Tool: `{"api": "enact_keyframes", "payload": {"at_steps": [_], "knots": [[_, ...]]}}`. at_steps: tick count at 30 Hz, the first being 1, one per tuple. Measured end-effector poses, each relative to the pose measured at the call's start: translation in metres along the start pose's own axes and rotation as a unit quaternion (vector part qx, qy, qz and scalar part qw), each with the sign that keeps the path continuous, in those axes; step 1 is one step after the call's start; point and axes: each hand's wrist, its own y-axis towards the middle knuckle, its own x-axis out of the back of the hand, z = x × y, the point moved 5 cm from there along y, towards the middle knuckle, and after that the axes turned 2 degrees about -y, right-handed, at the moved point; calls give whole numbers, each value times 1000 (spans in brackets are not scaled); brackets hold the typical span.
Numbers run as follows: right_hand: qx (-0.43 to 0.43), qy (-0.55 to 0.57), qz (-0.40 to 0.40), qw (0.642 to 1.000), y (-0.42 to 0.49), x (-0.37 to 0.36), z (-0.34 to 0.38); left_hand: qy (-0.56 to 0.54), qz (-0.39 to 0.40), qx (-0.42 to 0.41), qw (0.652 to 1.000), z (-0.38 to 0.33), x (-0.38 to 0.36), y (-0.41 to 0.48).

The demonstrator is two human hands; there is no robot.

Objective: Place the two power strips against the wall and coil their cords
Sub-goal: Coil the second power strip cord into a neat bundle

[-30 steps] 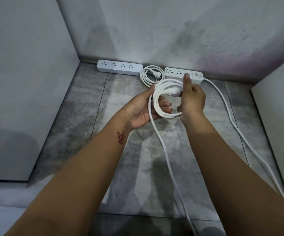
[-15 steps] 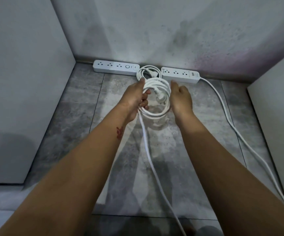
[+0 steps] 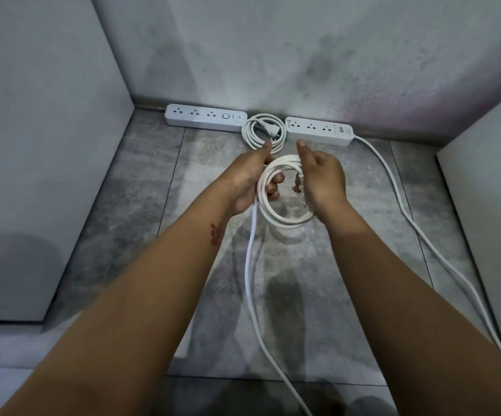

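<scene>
Cord coil (image 3: pixel 285 221) was gripped by left hand (image 3: pixel 243 181) and right hand (image 3: pixel 324 181) before the wall (image 3: pixel 273 55); left power strip (image 3: pixel 204 120) and right power strip (image 3: pixel 318 132) lay against it.

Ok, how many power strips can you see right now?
2. The left strip lies along the wall; the right strip lies along it too, with the floor coil between them. None looks hidden.
</scene>
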Motion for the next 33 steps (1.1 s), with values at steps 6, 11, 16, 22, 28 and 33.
{"api": "enact_keyframes", "payload": {"at_steps": [6, 11, 16, 22, 28, 33], "knots": [[-151, 145, -120, 970, -1, 10, -24, 20, -20, 3, 1000, 17, 1, -1], [-212, 219, -158, 939, -8, 5, -34, 26, -44, -25, 998, 14, -10, -2], [-200, 235, -128, 943, -10, -3, -27, 44, -74, -24, 996, 7, -3, -1], [-132, 107, 38, 985, -2, -8, -11, 125, -43, -24, 991, -2, 13, 0], [-18, -34, 116, 993, -2, -9, 4, 180, 16, 2, 983, -1, 8, -7], [-1, -83, 22, 996, 5, -3, -1, 64, 47, 38, 996, 2, 4, -6]]}}
